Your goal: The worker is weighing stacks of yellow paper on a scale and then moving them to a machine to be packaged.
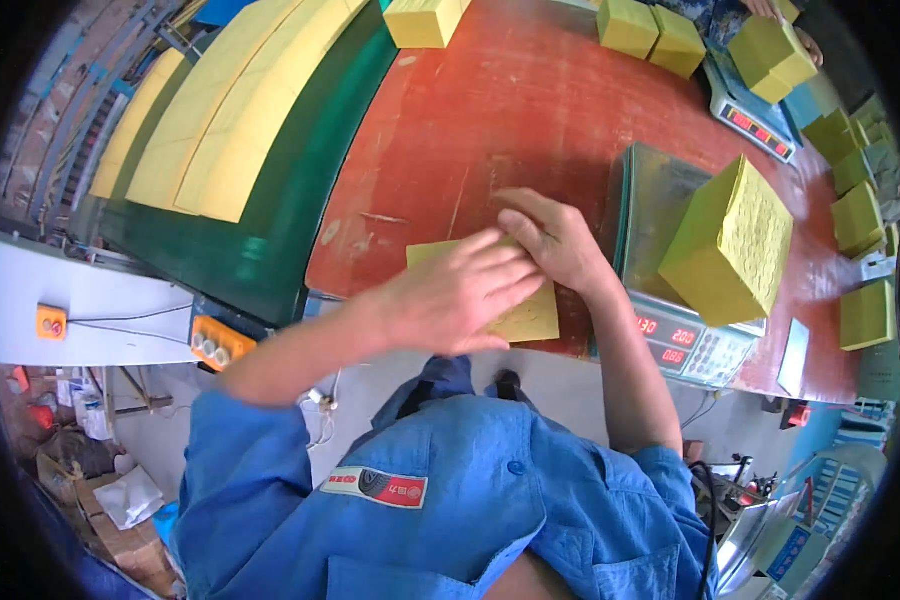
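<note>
A square yellow piece, apparently paper [532, 318], lies at the near edge of the red table. Above it is my left hand [467, 287], its fingers stretched out toward the right and holding nothing I can see. My right hand [558, 240] crosses close to the left fingertips, its fingers pointing left and apart from the thumb. The hands overlap in view, and I cannot tell whether they touch each other. They hide much of the yellow piece, so its thickness does not show. To the right, a yellow block of stacked sheets [732, 240] rests tilted on a digital scale [660, 165].
Long yellow stacks [240, 110] lie on a green conveyor belt [280, 165] at the left. An orange button box [220, 343] hangs by its end. More yellow blocks [630, 28] stand along the far side, where another person's hand [765, 8] is by a second scale [750, 115].
</note>
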The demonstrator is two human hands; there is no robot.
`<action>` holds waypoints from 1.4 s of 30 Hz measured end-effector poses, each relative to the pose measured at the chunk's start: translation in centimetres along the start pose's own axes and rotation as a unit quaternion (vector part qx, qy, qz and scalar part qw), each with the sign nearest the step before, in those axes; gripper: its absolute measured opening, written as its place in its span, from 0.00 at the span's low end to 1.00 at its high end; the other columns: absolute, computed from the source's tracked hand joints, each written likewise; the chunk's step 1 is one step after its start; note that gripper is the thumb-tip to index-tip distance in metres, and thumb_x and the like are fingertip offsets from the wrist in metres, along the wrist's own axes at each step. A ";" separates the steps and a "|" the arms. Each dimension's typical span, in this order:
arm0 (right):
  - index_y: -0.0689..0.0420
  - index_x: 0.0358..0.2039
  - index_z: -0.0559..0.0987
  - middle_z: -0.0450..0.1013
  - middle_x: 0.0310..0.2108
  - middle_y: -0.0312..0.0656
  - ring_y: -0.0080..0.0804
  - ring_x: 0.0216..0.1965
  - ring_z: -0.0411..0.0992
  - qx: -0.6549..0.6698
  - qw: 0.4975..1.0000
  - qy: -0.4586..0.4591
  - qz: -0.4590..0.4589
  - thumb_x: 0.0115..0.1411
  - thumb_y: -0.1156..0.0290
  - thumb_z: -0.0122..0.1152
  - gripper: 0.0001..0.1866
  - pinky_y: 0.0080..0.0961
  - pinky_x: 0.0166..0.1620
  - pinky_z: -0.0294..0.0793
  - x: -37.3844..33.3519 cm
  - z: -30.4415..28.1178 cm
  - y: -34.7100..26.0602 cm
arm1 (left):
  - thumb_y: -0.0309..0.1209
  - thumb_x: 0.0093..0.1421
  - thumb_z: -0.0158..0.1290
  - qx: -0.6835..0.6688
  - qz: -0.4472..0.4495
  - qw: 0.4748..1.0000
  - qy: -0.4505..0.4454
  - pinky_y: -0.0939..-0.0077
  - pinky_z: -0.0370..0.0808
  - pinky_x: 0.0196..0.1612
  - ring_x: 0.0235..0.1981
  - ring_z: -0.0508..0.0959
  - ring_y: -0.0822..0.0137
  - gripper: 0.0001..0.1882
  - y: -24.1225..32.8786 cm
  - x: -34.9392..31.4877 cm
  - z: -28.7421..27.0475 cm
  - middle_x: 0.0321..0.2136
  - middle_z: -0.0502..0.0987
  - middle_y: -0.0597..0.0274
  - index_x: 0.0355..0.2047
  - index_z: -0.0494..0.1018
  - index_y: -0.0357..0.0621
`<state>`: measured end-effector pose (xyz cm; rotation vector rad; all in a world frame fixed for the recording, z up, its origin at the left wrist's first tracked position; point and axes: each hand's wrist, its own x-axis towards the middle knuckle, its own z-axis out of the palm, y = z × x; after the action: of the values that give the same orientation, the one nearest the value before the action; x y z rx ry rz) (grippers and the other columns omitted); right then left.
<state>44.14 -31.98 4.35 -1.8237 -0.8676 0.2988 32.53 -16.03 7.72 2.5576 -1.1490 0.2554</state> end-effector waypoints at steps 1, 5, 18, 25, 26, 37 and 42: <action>0.62 0.48 0.77 0.77 0.41 0.57 0.54 0.43 0.76 0.007 1.000 0.000 -0.008 0.60 0.67 0.59 0.17 0.39 0.46 0.75 -0.7 0.1 0.3 | 0.44 0.48 0.65 0.009 -0.032 0.999 0.039 0.56 0.68 0.57 0.53 0.73 0.54 0.31 2.4 -1.7 0.3 0.48 0.75 0.54 0.49 0.74 0.39; 0.62 0.45 0.79 0.78 0.37 0.54 0.43 0.38 0.79 -0.065 0.994 -0.084 0.015 0.62 0.67 0.58 0.14 0.31 0.43 0.75 -4.0 0.3 1.0 | 0.40 0.54 0.62 -0.247 -0.316 0.915 0.041 0.64 0.75 0.43 0.42 0.78 0.56 0.23 12.0 -6.6 2.6 0.42 0.78 0.55 0.46 0.75 0.39; 0.62 0.45 0.75 0.77 0.35 0.59 0.57 0.36 0.76 -0.139 0.983 0.063 0.105 0.60 0.63 0.58 0.18 0.47 0.40 0.76 -13.8 4.4 -2.4 | 0.58 0.61 0.52 -0.725 -0.387 0.418 0.388 0.48 0.61 0.61 0.65 0.61 0.58 0.46 11.3 -10.8 12.9 0.65 0.58 0.59 0.71 0.41 0.61; 0.63 0.50 0.75 0.77 0.40 0.56 0.52 0.43 0.77 -0.123 0.978 0.116 0.119 0.61 0.59 0.60 0.23 0.41 0.47 0.76 -15.1 7.5 -2.8 | 0.34 0.67 0.45 -0.701 -0.424 0.462 0.340 0.61 0.65 0.62 0.62 0.65 0.58 0.34 11.1 -10.3 8.3 0.62 0.60 0.52 0.68 0.44 0.48; 0.63 0.51 0.75 0.77 0.40 0.55 0.50 0.43 0.77 -0.101 0.982 0.099 0.126 0.62 0.58 0.59 0.24 0.40 0.47 0.76 -15.3 7.4 -2.9 | 0.33 0.65 0.45 -0.692 -0.425 0.487 0.323 0.60 0.65 0.62 0.62 0.66 0.57 0.34 11.2 -10.0 7.4 0.62 0.60 0.51 0.68 0.45 0.47; 0.62 0.57 0.71 0.75 0.47 0.50 0.38 0.46 0.76 0.165 0.961 0.052 0.214 0.64 0.49 0.57 0.31 0.35 0.45 0.77 -19.1 5.8 -0.2 | 0.24 0.62 0.53 -0.682 -0.440 0.506 0.294 0.64 0.67 0.62 0.60 0.69 0.60 0.29 8.5 -14.9 10.1 0.60 0.67 0.51 0.63 0.58 0.39; 0.65 0.64 0.61 0.69 0.56 0.48 0.34 0.58 0.67 0.246 0.956 0.155 0.043 0.64 0.63 0.61 0.33 0.33 0.61 0.66 -19.2 -2.4 -6.0 | 0.44 0.70 0.40 -0.749 -0.249 0.575 0.216 0.62 0.71 0.58 0.57 0.72 0.60 0.27 8.1 -4.5 1.8 0.58 0.70 0.53 0.63 0.61 0.40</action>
<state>29.37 -45.64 7.07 -1.3935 -0.4427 0.2474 23.56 -18.59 6.48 0.9913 -0.0831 -0.2019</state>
